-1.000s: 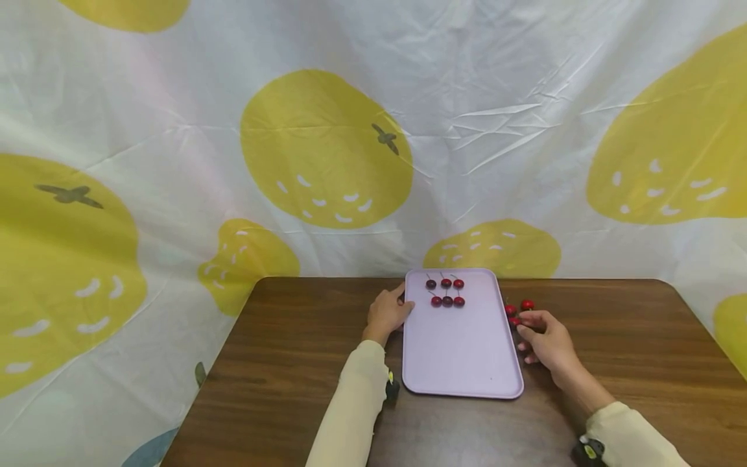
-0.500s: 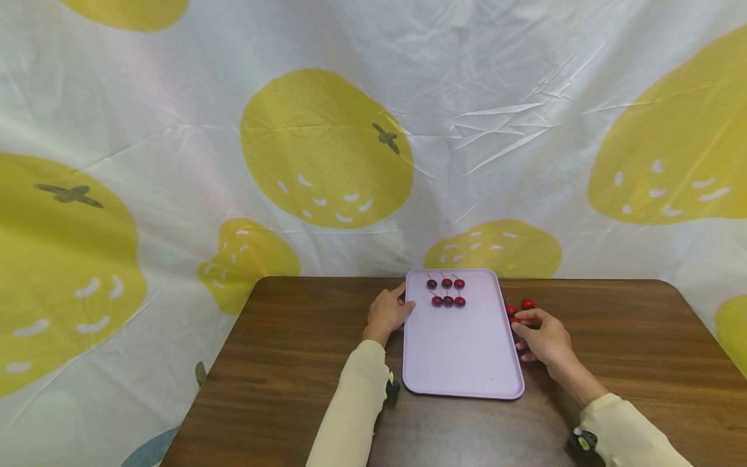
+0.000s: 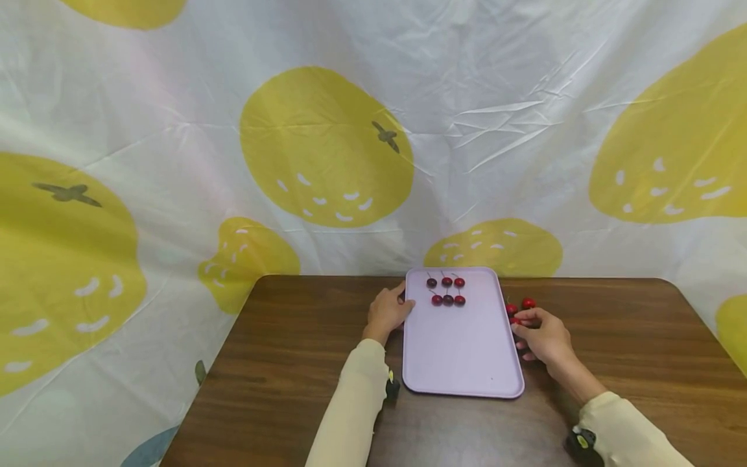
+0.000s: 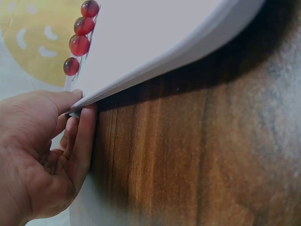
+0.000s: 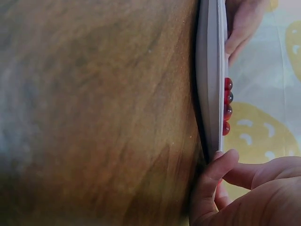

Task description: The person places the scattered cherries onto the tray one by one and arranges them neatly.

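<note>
A pale lilac tray (image 3: 461, 353) lies on the wooden table. My left hand (image 3: 388, 312) grips its left rim, with the thumb on top and the fingers underneath, as the left wrist view shows. Red and dark cherries with stems stand toward the tray's far end in two rows of three; one is a dark cherry (image 3: 431, 283). At the tray's right edge my right hand (image 3: 546, 337) pinches a red cherry (image 3: 514, 320) between thumb and fingers, which mostly hide it. In the right wrist view those fingertips (image 5: 229, 158) are right at the tray's rim.
Beside the right hand, on the table (image 3: 642, 350), are another red cherry (image 3: 511, 309) close to the tray and a red cherry (image 3: 528, 303) slightly farther right. A white curtain (image 3: 496, 162) printed with yellow fruit hangs behind the table's far edge.
My right hand has shifted slightly left, its fingers closing in on the cherry at the tray's edge. The left hand, the tray and the cherries on it have stayed put.
</note>
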A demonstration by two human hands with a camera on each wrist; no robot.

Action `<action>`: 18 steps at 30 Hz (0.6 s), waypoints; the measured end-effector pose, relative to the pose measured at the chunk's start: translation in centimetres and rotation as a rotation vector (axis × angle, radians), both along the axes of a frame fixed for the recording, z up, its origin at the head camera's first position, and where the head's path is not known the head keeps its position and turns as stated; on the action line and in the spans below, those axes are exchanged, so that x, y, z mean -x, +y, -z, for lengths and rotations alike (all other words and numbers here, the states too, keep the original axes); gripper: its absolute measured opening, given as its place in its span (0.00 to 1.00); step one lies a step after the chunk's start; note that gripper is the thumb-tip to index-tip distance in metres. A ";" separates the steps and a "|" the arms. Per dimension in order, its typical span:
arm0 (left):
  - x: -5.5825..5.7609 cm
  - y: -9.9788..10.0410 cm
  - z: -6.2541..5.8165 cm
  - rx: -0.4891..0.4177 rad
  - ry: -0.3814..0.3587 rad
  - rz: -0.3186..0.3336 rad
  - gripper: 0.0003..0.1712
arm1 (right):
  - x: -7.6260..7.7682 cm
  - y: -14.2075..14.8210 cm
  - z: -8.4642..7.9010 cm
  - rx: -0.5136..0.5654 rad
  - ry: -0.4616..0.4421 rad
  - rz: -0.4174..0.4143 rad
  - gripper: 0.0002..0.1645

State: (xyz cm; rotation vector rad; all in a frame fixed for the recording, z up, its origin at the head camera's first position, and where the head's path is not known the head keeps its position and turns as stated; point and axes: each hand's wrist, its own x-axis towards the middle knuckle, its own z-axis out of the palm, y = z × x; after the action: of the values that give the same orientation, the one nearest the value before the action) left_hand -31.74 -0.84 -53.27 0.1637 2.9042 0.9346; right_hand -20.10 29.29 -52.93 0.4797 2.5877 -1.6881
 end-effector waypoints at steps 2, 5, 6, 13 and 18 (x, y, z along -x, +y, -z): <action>0.0 0.0 -0.1 0.000 0.003 0.000 0.35 | 0.0 0.0 0.1 -0.003 0.001 0.003 0.23; 0.0 0.0 -0.1 0.003 0.018 0.003 0.35 | -0.1 0.0 0.2 0.000 0.009 0.013 0.23; 0.0 0.0 0.0 0.006 0.023 0.004 0.35 | -0.2 0.0 0.2 0.002 0.013 0.017 0.24; 0.1 -0.1 0.3 0.018 0.011 0.004 0.35 | -0.9 -0.4 0.2 0.057 0.031 0.045 0.24; 0.2 0.0 0.4 0.023 0.018 0.009 0.35 | -1.5 -1.7 -0.3 0.201 0.070 0.058 0.25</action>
State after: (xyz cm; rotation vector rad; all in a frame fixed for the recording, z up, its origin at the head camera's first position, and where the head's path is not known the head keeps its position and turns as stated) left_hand -31.99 -0.82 -53.63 0.1843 2.9267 0.9034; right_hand -18.59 27.64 -52.63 0.4990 2.4345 -1.9922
